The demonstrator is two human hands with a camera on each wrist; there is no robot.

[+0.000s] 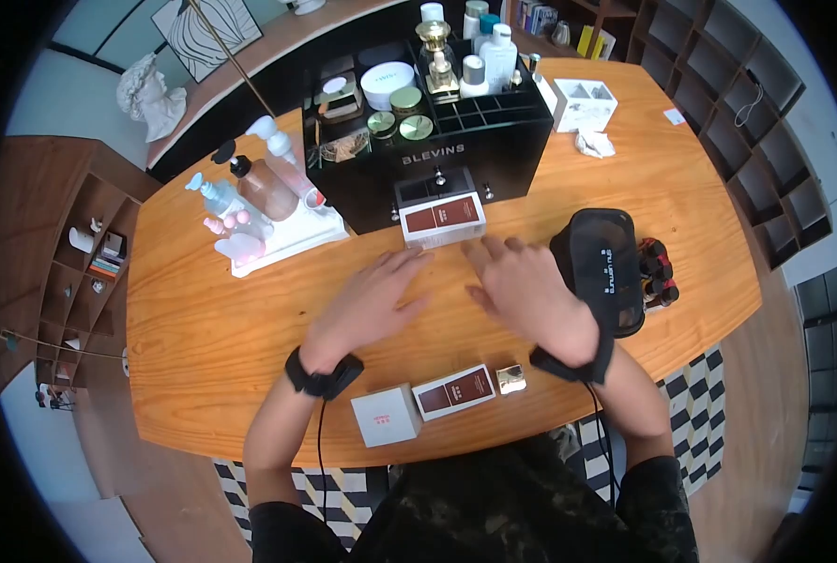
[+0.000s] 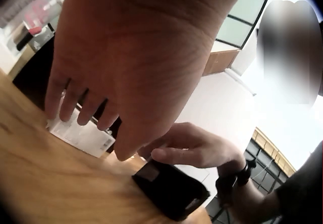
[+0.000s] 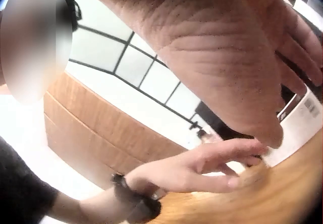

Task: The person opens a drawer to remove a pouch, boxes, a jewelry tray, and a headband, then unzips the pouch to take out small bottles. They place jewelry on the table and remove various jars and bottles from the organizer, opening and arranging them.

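Both hands lie flat with straight fingers just above the wooden table (image 1: 212, 319) and hold nothing. My left hand (image 1: 390, 281) and right hand (image 1: 508, 277) sit side by side, fingertips pointing at a brown-and-white box (image 1: 442, 220) in front of the black organizer (image 1: 465, 150). In the left wrist view, the left hand (image 2: 101, 98) spreads its fingers over the box's white side (image 2: 81, 133), with the right hand (image 2: 194, 148) beside a black pouch (image 2: 169, 188). In the right wrist view, the right hand (image 3: 237, 68) hovers near the box (image 3: 298, 128), with the left hand (image 3: 202, 171) stretched beyond it.
The black pouch (image 1: 606, 267) lies just right of my right hand. A white box (image 1: 386, 415), a second brown-and-white box (image 1: 453, 391) and a small gold cube (image 1: 510, 378) sit near the front edge. A white tray of bottles (image 1: 268, 211) stands at the left.
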